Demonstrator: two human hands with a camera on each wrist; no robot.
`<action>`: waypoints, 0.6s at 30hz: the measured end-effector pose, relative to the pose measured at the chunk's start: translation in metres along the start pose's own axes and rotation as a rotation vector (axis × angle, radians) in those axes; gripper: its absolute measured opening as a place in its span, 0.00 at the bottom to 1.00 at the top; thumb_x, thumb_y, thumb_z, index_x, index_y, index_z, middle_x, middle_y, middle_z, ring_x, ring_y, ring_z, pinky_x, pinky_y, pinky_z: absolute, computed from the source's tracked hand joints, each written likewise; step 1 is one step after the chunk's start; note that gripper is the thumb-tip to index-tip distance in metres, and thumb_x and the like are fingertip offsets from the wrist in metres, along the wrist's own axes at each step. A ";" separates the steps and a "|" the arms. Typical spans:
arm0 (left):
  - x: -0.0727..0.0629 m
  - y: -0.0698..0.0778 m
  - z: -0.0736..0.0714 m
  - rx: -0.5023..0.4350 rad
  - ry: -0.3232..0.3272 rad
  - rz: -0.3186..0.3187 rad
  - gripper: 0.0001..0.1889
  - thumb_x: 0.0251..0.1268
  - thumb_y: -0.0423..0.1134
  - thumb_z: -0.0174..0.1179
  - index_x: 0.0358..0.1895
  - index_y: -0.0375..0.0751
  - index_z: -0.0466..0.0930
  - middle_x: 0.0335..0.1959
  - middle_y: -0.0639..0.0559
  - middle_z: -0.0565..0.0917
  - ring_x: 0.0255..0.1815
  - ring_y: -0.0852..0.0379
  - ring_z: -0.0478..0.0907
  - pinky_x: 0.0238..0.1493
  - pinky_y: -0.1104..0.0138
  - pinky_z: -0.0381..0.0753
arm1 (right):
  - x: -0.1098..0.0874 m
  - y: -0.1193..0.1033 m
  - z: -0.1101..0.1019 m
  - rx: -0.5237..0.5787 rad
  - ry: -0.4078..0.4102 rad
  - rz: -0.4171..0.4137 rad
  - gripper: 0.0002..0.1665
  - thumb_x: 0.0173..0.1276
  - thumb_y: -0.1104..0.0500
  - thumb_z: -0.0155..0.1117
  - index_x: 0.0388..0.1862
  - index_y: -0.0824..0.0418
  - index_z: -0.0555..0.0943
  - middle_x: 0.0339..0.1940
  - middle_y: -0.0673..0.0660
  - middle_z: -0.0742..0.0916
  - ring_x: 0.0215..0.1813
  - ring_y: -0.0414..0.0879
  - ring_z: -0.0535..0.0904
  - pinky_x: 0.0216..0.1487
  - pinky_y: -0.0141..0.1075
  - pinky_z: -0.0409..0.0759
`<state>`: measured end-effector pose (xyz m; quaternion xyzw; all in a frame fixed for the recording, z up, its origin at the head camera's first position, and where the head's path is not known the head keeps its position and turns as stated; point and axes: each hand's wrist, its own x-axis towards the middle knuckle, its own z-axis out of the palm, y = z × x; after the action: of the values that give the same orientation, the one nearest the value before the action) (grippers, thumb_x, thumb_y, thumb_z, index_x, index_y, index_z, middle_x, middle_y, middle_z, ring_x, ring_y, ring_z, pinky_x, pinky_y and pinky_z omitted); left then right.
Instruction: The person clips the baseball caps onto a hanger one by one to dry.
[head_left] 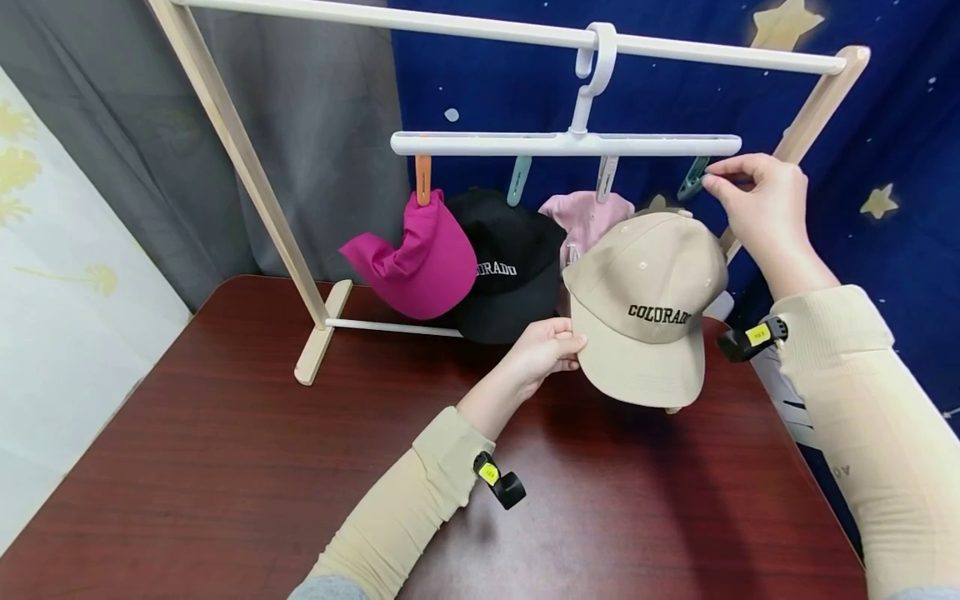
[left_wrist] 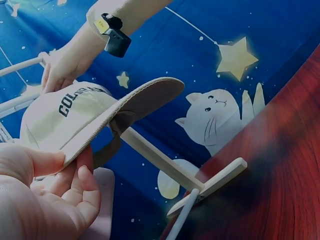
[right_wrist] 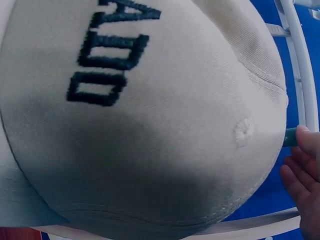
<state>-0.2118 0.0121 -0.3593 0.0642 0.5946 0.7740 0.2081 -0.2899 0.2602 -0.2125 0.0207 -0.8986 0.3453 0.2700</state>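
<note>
A beige cap (head_left: pixel 647 292) with "COLORADO" across its front is in my left hand (head_left: pixel 546 354), whose thumb and fingers pinch the edge of the brim. In the left wrist view the thumb (left_wrist: pixel 49 162) lies on top of the brim and the fingers are underneath. Above the cap, my right hand (head_left: pixel 768 200) pinches a dark green clip (head_left: pixel 693 178) at the right end of the white hanger (head_left: pixel 566 145). The right wrist view is mostly filled by the cap's crown (right_wrist: pixel 150 130), with the clip (right_wrist: pixel 290 137) between thumb and fingers at the right edge.
From the hanger's other clips hang a magenta cap (head_left: pixel 420 258), a black cap (head_left: pixel 510 242) and a pink cap (head_left: pixel 588 218). The hanger hooks over the rack's white top bar (head_left: pixel 465 27). Wooden rack legs (head_left: pixel 322 333) stand on the dark red table (head_left: pixel 247 467).
</note>
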 end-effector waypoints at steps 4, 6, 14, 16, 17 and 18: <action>-0.001 -0.001 -0.002 0.003 -0.003 0.003 0.04 0.68 0.25 0.53 0.42 0.27 0.74 0.25 0.52 0.80 0.21 0.59 0.72 0.29 0.72 0.74 | -0.003 0.002 0.001 0.088 0.019 0.001 0.09 0.65 0.58 0.67 0.41 0.59 0.87 0.35 0.37 0.77 0.38 0.28 0.75 0.44 0.20 0.74; -0.002 -0.001 -0.003 0.006 -0.003 0.006 0.04 0.68 0.25 0.53 0.41 0.28 0.75 0.25 0.52 0.80 0.22 0.59 0.72 0.29 0.72 0.74 | -0.004 0.003 0.000 0.144 0.023 0.008 0.04 0.64 0.59 0.67 0.37 0.54 0.87 0.34 0.36 0.77 0.39 0.29 0.75 0.44 0.21 0.73; -0.005 -0.003 -0.006 0.007 -0.011 0.016 0.05 0.68 0.25 0.52 0.42 0.27 0.74 0.25 0.52 0.80 0.22 0.59 0.72 0.29 0.72 0.74 | -0.010 0.004 0.000 0.491 -0.038 0.090 0.08 0.65 0.68 0.64 0.34 0.55 0.83 0.36 0.42 0.83 0.43 0.35 0.78 0.53 0.24 0.71; -0.005 -0.004 -0.007 0.006 -0.012 0.017 0.05 0.68 0.25 0.52 0.43 0.26 0.74 0.25 0.52 0.80 0.22 0.59 0.72 0.29 0.72 0.74 | -0.011 0.004 0.000 0.560 -0.052 0.091 0.09 0.65 0.70 0.62 0.34 0.56 0.82 0.36 0.44 0.83 0.44 0.35 0.78 0.52 0.24 0.72; -0.005 -0.004 -0.007 0.005 -0.013 0.016 0.05 0.68 0.25 0.52 0.43 0.26 0.74 0.26 0.52 0.80 0.22 0.59 0.72 0.29 0.72 0.74 | -0.012 0.003 0.000 0.605 -0.057 0.091 0.10 0.65 0.72 0.61 0.33 0.57 0.82 0.36 0.46 0.83 0.43 0.36 0.79 0.50 0.23 0.73; -0.005 -0.004 -0.008 0.007 -0.012 0.018 0.06 0.68 0.25 0.52 0.44 0.26 0.74 0.26 0.52 0.80 0.22 0.59 0.72 0.29 0.72 0.74 | -0.013 0.003 0.000 0.647 -0.059 0.091 0.10 0.65 0.73 0.60 0.33 0.58 0.81 0.35 0.47 0.84 0.42 0.37 0.79 0.48 0.23 0.74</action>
<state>-0.2088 0.0041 -0.3649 0.0748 0.5955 0.7733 0.2045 -0.2800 0.2609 -0.2207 0.0753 -0.7496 0.6240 0.2075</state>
